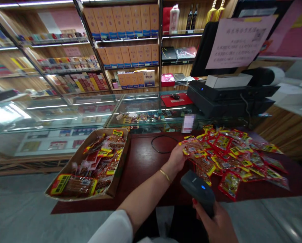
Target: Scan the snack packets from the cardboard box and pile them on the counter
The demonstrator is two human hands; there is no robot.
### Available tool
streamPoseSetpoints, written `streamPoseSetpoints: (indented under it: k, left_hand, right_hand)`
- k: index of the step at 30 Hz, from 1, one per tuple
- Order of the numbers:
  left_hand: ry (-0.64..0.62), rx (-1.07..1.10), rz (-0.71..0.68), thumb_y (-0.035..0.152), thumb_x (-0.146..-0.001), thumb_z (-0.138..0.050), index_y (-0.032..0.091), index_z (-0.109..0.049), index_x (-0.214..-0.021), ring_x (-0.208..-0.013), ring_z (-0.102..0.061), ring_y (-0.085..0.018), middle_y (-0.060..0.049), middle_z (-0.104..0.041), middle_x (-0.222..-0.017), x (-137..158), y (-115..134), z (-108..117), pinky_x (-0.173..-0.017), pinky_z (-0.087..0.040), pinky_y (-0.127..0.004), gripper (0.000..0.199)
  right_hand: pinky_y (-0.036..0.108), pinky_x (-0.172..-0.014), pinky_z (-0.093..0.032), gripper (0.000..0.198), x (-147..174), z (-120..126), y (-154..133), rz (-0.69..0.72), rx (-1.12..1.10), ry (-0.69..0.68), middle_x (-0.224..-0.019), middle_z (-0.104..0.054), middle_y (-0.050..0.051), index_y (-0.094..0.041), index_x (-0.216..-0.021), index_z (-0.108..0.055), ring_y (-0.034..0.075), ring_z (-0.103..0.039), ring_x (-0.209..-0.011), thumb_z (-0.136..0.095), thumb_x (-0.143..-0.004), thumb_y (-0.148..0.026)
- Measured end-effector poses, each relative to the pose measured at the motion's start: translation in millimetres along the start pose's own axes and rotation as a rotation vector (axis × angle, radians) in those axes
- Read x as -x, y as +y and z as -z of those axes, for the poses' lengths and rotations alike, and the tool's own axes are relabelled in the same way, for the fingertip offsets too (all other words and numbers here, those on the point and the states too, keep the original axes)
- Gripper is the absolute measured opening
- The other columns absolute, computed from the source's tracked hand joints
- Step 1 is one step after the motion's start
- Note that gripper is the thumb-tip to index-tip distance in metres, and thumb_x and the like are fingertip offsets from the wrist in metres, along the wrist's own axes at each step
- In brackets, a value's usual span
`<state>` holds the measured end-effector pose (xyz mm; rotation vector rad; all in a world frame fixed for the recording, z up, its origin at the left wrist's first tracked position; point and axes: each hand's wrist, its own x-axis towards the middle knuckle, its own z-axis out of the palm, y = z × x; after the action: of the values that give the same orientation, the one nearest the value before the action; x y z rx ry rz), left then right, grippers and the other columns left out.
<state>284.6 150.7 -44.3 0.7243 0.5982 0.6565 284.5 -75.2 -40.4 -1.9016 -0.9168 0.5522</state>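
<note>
The left hand [177,158] has its fingers closed on one shiny, brownish plastic packet [193,146] edged red and yellow; right of it spreads a packet heap [223,142] I can't count. The right hand [214,217] curls round one dark-grey scanner [196,187]. One brown cardboard carton [118,170] sits left of both.

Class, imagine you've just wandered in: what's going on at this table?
A person's left hand holds a packet at the left side of a loose pile of packets. The right hand grips a dark handheld scanner with a blue light showing. At the left end of the dark red table, an open cardboard box holds more packets, with neither hand touching it.
</note>
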Motion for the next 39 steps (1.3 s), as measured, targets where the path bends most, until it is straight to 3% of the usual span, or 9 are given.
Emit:
streamPoseSetpoints:
  k: [4, 8, 12, 15, 17, 20, 28, 33, 39]
  left_hand:
    - [-0.163, -0.152, 0.071, 0.032, -0.100, -0.065, 0.014, -0.063, -0.126, -0.101, -0.070, -0.023, -0.012, -0.068, -0.123, -13, -5, -35, -0.084, -0.061, -0.041, 0.032]
    - [-0.141, -0.321, 0.000, 0.025, -0.091, -0.075, 0.016, -0.070, -0.118, -0.107, -0.068, -0.026, -0.012, -0.071, -0.122, 28, 20, -6, -0.094, -0.057, -0.044, 0.029]
    - [0.089, -0.514, -0.282, 0.022, -0.085, -0.074, 0.024, -0.071, -0.123, -0.142, -0.047, -0.028, -0.007, -0.060, -0.148, 101, 107, 89, -0.119, -0.035, -0.038, 0.038]
    - [0.533, -1.401, -0.596, 0.031, -0.095, -0.056, 0.021, -0.060, -0.138, -0.144, -0.046, -0.031, -0.011, -0.056, -0.152, 152, 182, 180, -0.123, -0.030, -0.049, 0.045]
    - [0.695, -1.942, -0.208, 0.032, -0.095, -0.051, 0.018, -0.048, -0.150, -0.148, -0.042, -0.034, -0.016, -0.046, -0.160, 177, 213, 230, -0.120, -0.034, -0.052, 0.057]
    - [0.686, -2.063, 0.059, 0.034, -0.081, -0.069, 0.016, -0.048, -0.151, -0.137, -0.052, -0.046, -0.024, -0.048, -0.156, 198, 225, 272, -0.110, -0.040, -0.062, 0.076]
    - [0.609, -2.106, 0.057, 0.007, -0.077, -0.063, 0.025, -0.050, -0.149, -0.129, -0.063, -0.036, -0.015, -0.056, -0.153, 204, 209, 278, -0.105, -0.048, -0.045, 0.075]
    - [0.775, -2.070, 0.012, 0.003, -0.080, -0.052, 0.012, -0.047, -0.151, -0.126, -0.066, -0.035, -0.023, -0.047, -0.158, 206, 207, 273, -0.097, -0.053, -0.039, 0.071]
    - [1.001, -1.994, -0.059, 0.006, -0.089, -0.046, 0.014, -0.057, -0.144, -0.107, -0.074, -0.036, -0.020, -0.077, -0.116, 233, 218, 240, -0.088, -0.056, -0.042, 0.057]
  right_hand:
    - [0.030, -0.056, -0.050, 0.054, 5, 2, -2, -0.049, 0.004, 0.092, -0.056, -0.066, 0.002, -0.024, -0.066, -0.066, 0.021, -0.062, -0.052, -0.061, -0.081, -0.076]
    - [0.030, -0.056, -0.050, 0.052, 5, 0, -6, -0.046, 0.019, 0.079, -0.056, -0.067, 0.003, -0.025, -0.067, -0.067, 0.022, -0.063, -0.053, -0.061, -0.081, -0.074]
    - [0.029, -0.057, -0.052, 0.043, -4, -5, -6, -0.029, 0.025, -0.017, -0.058, -0.069, 0.001, -0.024, -0.076, -0.071, 0.022, -0.065, -0.055, -0.061, -0.084, -0.065]
    - [0.030, -0.060, -0.054, 0.040, -15, -13, -6, 0.037, 0.040, -0.145, -0.065, -0.073, 0.003, -0.022, -0.084, -0.073, 0.023, -0.069, -0.059, -0.060, -0.086, -0.060]
    - [0.031, -0.064, -0.056, 0.042, -21, -22, -8, 0.077, 0.053, -0.206, -0.069, -0.075, 0.005, -0.021, -0.089, -0.075, 0.024, -0.071, -0.063, -0.059, -0.087, -0.059]
    - [0.033, -0.074, -0.059, 0.042, -24, -36, -15, 0.116, 0.049, -0.252, -0.078, -0.078, 0.008, -0.019, -0.097, -0.076, 0.025, -0.074, -0.071, -0.059, -0.088, -0.056]
    - [0.033, -0.081, -0.060, 0.041, -16, -47, -14, 0.173, 0.104, -0.289, -0.089, -0.081, 0.010, -0.018, -0.106, -0.076, 0.027, -0.077, -0.081, -0.060, -0.088, -0.051]
    - [0.033, -0.073, -0.060, 0.040, -16, -39, -4, 0.152, 0.134, -0.252, -0.084, -0.081, 0.007, -0.022, -0.100, -0.078, 0.027, -0.076, -0.072, -0.060, -0.087, -0.055]
    - [0.035, -0.074, -0.060, 0.043, -16, -30, 4, 0.098, 0.131, -0.231, -0.083, -0.080, 0.007, -0.023, -0.096, -0.077, 0.029, -0.076, -0.075, -0.062, -0.083, -0.061]
